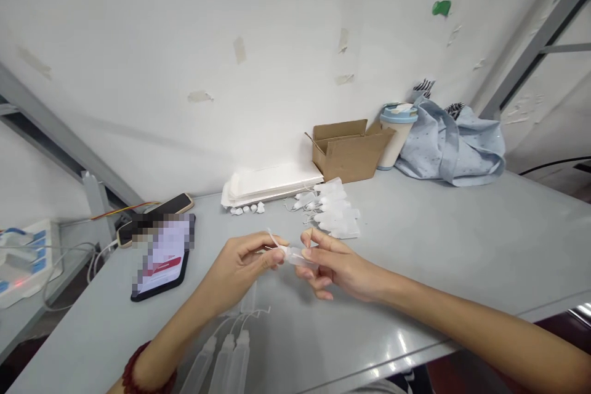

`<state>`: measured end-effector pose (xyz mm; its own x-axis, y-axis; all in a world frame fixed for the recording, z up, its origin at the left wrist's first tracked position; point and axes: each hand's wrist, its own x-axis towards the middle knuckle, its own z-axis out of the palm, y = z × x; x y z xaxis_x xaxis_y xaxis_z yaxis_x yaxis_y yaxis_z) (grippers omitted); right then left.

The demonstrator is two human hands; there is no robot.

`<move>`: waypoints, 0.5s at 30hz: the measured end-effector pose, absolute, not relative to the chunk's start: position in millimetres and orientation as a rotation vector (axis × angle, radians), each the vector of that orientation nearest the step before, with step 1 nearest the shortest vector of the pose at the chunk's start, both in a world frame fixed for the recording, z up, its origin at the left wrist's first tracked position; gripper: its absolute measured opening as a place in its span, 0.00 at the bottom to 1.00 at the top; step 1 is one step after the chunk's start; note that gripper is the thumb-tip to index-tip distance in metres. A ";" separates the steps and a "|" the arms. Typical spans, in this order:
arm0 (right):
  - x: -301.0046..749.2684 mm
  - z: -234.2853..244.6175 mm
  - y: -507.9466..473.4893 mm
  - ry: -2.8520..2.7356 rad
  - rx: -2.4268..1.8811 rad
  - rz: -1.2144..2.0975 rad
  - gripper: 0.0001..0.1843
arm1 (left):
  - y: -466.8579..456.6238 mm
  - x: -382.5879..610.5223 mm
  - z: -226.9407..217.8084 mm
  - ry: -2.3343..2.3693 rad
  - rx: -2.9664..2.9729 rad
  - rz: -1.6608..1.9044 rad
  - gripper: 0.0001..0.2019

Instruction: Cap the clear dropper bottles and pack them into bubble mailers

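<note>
The bottle (299, 257), small and translucent, is held above the tabletop (438, 240), about midway between its near and far edges. The left hand (237, 268) has its fingers pinched narrow on the neck end, where a thin strap sticks up. The right hand (346, 266) grips the body between thumb and forefinger, its other fingers loosely curled below.

Under the left forearm, toward the near edge, three long bottles (225, 360) lie side by side, their straps trailing away from that edge. Beyond the right hand, toward the far edge, is a pile of bottles (336, 212), with small white pieces (247, 209) in a row to its left. Behind these, along the far edge, lies a flat white carton (272, 184); an open brown box (353, 159) stands just right of it, then a blue-lidded cup (396, 141) and a pale blue bag (455, 148) toward the far right corner.

Near the left edge lies a phone (180, 268), its screen partly blurred; a dark device (178, 204) is beside it, nearer the far left corner. Past the left edge is a white power strip (34, 258) with cables.
</note>
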<state>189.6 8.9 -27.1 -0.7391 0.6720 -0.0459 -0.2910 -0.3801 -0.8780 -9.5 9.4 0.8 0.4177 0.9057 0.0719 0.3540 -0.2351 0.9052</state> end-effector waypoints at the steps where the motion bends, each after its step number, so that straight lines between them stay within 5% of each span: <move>1: 189.7 -26.9 8.9 -1.255 -0.536 2.134 0.14 | 8.6 -9.0 2.2 1.105 1.789 0.742 0.12; 11: 190.5 -26.7 2.8 -1.780 -0.813 1.631 0.15 | 0.3 -0.6 -3.3 1.265 1.930 0.677 0.20; 15: 190.7 -25.6 3.5 -1.665 -0.848 1.861 0.17 | -0.2 -0.7 -8.6 1.207 2.048 0.693 0.17</move>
<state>190.7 3.5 -25.6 -0.6816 0.7218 -0.1205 0.0400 -0.1277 -0.9910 -0.7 -0.2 -8.6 0.4358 0.8930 0.1126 0.5474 -0.3623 0.7544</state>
